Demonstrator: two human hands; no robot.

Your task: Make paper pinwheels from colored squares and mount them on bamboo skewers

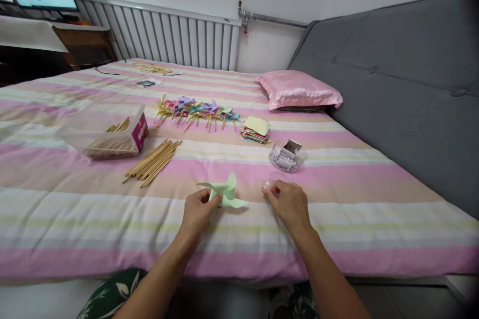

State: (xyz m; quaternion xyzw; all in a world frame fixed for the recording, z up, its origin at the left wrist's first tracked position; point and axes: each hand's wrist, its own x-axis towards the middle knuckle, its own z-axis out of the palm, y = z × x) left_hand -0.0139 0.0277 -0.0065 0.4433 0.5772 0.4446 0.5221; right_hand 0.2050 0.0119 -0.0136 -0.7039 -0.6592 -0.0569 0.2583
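Note:
A pale green paper pinwheel [226,193] is pinched at its middle by the thumb and fingers of my left hand [198,212]. My right hand [290,204] is closed in a pinch in front of a small transparent round dish [276,178]. What its fingertips hold, if anything, is too small to make out. Just behind that hand, a transparent tub [285,158] contains small packets with grey print. To the left of the pinwheel, a loose bundle of thin wooden sticks [153,162] lies on the striped bedsheet [239,239].
Beside the sticks stands a transparent plastic box [97,129] with more sticks inside. Several finished pinwheels on sticks [196,109] lie in a row farther back. A stack of coloured paper [256,128] sits right of them, and a pink pillow [299,90] rests near the grey headboard [389,70].

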